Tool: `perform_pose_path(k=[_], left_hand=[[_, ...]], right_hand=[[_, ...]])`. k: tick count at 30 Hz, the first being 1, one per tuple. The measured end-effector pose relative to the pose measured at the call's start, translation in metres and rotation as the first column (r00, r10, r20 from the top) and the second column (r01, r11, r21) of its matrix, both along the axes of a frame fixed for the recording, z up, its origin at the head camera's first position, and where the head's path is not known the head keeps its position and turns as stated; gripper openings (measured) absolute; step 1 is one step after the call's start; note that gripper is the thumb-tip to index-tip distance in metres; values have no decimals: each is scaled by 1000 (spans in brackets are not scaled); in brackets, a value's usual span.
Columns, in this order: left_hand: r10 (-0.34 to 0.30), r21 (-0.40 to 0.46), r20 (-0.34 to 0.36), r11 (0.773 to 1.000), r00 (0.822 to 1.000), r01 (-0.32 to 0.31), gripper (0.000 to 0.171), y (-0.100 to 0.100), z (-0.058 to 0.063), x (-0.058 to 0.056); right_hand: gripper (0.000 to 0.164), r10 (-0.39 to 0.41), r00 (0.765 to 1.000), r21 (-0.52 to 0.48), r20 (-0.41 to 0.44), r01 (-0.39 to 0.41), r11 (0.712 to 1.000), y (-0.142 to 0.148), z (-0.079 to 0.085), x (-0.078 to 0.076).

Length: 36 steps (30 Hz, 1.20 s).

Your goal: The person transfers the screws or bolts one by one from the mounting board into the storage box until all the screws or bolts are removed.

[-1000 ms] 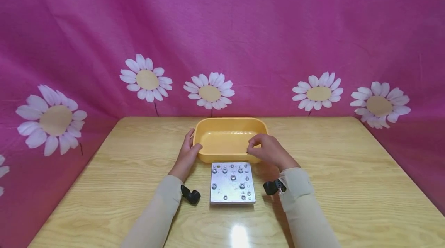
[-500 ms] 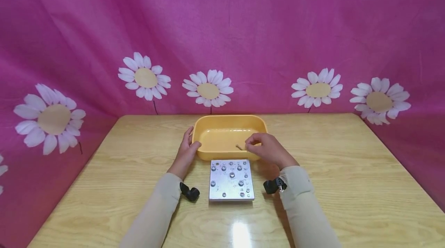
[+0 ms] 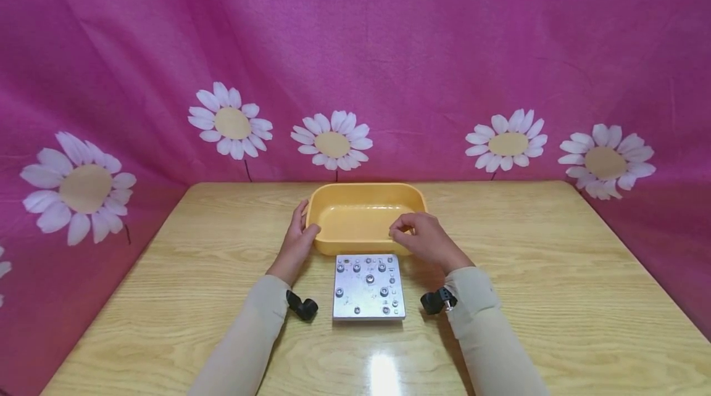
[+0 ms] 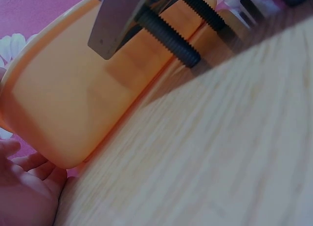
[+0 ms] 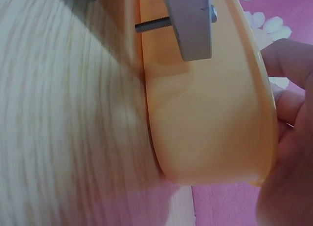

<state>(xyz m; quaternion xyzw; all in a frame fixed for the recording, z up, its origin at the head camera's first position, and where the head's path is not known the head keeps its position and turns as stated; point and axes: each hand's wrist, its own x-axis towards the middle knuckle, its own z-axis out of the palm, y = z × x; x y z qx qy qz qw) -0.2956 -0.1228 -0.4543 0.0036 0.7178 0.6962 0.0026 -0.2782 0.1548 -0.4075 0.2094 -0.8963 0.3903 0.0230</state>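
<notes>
While your left hand (image 3: 296, 247) grips the yellow tray (image 3: 350, 243) by its left end, thumb over the near-left rim and fingers along the outer wall, your right hand (image 3: 429, 242) sits at the near-right rim, fingers curled, thumb and forefinger brought together over the tray's inside. You cannot tell whether anything is pinched between those tips; the tray's wall hides them in the right wrist view.

Yellow tray: one, oblong, round-cornered, upright toward the far edge of the wooden table (image 3: 555, 260), between your two hands.

Metal plate (image 3: 361, 296): one, squarish, silver, just on the near side of the tray, well apart from your fingers.

Bolts (image 3: 370, 279): several, heads up in the plate; dark threaded shanks project beneath it in both wrist views.

Wrist cameras (image 3: 302, 306): two, black, one at each cuff of your pale sleeves (image 3: 250, 328), left and right of the plate.

Cloth (image 3: 366, 44): pink, white daisies, beyond the table's far edge.
</notes>
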Motion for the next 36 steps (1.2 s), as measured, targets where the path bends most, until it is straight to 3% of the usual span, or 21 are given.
perform_pose_path(k=[12,15,19,22,26,30,36], left_hand=[[23,-27,28,999,999,-22,69,-3,-1,1],[22,-24,30,999,999,-22,69,-3,-2,1],[29,-26,35,999,999,-28,69,-3,-2,1],[32,-24,38,999,999,-31,69,-3,-2,2],[30,-16,39,999,999,-30,69,-2,-1,1],[23,-3,32,1000,999,-23,69,-2,0,0],[11,14,20,1000,1000,-12,69,-2,-1,-1]], right_hand=[[8,35,996,-96,85,-27,995,-11,7,8],[8,113,988,-102,105,-103,989,-17,12,12],[11,256,953,-119,162,-238,964,-23,15,17],[10,306,935,-96,180,-293,951,-26,14,19],[9,285,948,25,139,-291,956,-28,12,19],[10,223,968,158,118,-240,958,-30,10,19],[12,154,977,215,146,-183,959,-33,13,23]])
